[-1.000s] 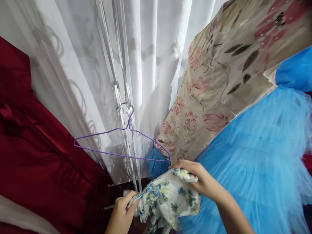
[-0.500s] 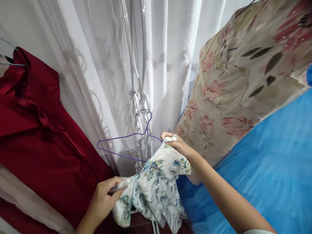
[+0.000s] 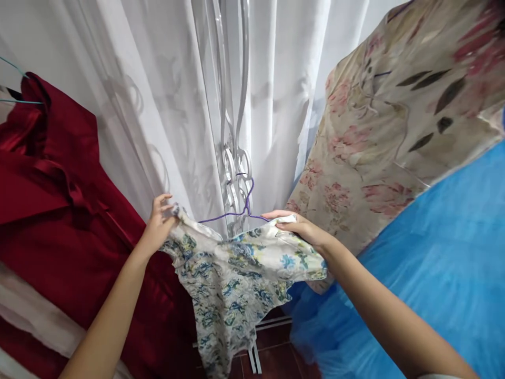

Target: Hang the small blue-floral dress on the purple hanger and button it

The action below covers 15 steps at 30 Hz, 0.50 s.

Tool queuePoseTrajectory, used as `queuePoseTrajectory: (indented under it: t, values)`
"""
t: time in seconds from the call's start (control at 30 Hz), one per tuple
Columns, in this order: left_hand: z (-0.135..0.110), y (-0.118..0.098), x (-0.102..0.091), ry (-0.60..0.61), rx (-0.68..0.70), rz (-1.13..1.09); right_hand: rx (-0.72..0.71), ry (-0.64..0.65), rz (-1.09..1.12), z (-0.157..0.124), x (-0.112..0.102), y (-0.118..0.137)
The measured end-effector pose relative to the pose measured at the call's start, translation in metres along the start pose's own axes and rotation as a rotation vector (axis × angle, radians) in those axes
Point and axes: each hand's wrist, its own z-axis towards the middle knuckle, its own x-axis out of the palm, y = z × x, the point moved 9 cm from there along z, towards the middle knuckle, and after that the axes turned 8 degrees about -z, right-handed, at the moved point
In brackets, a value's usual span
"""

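Blouse [image 3: 232, 273] spread between both hands' fingers, its body hanging below them. Leftmost, a red dress [image 3: 67, 247] lies beyond the left fingers. The left hand [image 3: 158, 226] pinches one shoulder. Between the fingers, a purple hanger [image 3: 246, 204] reaches behind the blouse. The right hand [image 3: 302, 229] grips the other shoulder; right of its fingers are a cream flowered dress [image 3: 355, 163] and blue skirt [image 3: 430, 247].

White blue-floral garment [image 3: 232, 271], spread, draping down, purple hanger [image 3: 246, 207], partly hidden behind it
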Motion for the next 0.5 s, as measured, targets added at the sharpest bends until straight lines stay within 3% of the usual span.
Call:
queuePoseTrajectory:
  t: [0.1, 0.23, 0.33, 0.5]
  values:
    - [-0.007, 0.0, 0.029, 0.008, -0.135, -0.007, -0.026, -0.061, -0.123, -0.016, -0.008, -0.011]
    - [-0.038, -0.024, 0.044, 0.067, -0.101, 0.226, -0.087, -0.274, -0.275, -0.052, -0.028, -0.033]
    - [-0.047, -0.058, 0.048, 0.084, -0.009, 0.415, -0.044, -0.31, -0.226, -0.07, -0.036, -0.047]
    - [-0.026, -0.124, 0.062, 0.06, 0.063, 0.506, 0.045, -0.262, -0.043, -0.088, -0.053, -0.044]
